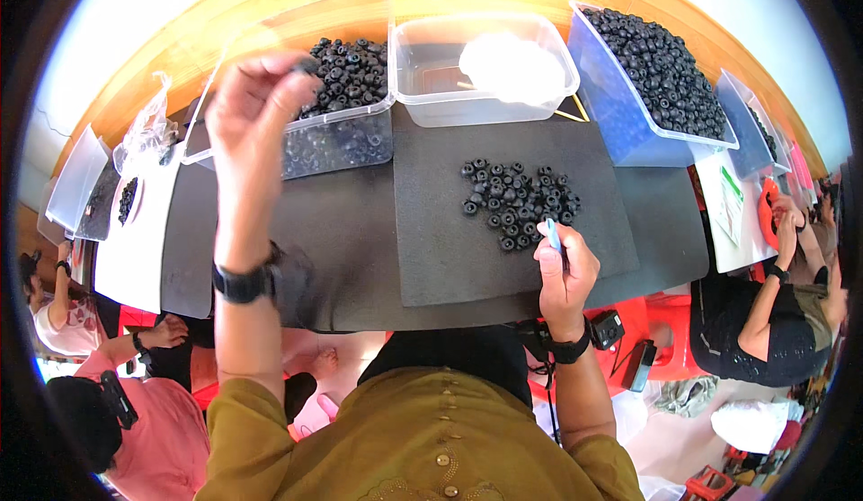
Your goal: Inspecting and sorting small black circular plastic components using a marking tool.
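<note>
My left hand (252,110) is raised over the clear plastic bin (392,141) at the back left. Its thumb and fingers are pinched on a small black round piece (306,66). More black round pieces (352,74), several with a hole, fill part of that bin. My right hand (570,276) is closed around a slim light-blue tool (552,234), whose tip points up. Just beyond this tip lies a loose heap of the same black pieces (517,200), spread on a dark square mat (440,272).
A clear tub (476,112) with a bright glare stands behind the mat. To its right is a bluish bin (620,128) heaped with black pieces. Other people sit at both sides, one in a pink top (162,420). Red stools (670,321) stand under the table.
</note>
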Tool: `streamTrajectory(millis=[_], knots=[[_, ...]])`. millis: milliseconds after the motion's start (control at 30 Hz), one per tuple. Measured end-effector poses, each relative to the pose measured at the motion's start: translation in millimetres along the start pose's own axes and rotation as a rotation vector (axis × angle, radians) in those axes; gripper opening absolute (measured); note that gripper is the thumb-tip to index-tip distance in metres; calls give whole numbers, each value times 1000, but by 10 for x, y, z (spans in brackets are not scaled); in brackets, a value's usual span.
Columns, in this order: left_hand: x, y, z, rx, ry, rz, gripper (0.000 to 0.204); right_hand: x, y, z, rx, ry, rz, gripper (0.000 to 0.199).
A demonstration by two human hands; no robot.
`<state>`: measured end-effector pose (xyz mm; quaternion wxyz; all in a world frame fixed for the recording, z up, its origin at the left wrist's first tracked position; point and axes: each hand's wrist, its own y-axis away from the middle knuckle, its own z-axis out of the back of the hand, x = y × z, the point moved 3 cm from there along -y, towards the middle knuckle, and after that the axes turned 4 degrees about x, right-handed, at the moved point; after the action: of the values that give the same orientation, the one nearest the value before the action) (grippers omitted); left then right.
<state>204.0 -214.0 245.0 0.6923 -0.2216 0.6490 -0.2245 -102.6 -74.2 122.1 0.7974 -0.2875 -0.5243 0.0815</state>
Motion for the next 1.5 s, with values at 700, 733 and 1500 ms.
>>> streamTrajectory(millis=[700,733,1500], knots=[[621,951,-1106,743,378,575,27,121,-64,-34,48,62,47,20],[601,985,-1081,741,378,578,27,136,-79,-53,84,58,94,20],[533,1363,-1124,526,1166,922,21,168,-65,-122,253,186,223,24]])
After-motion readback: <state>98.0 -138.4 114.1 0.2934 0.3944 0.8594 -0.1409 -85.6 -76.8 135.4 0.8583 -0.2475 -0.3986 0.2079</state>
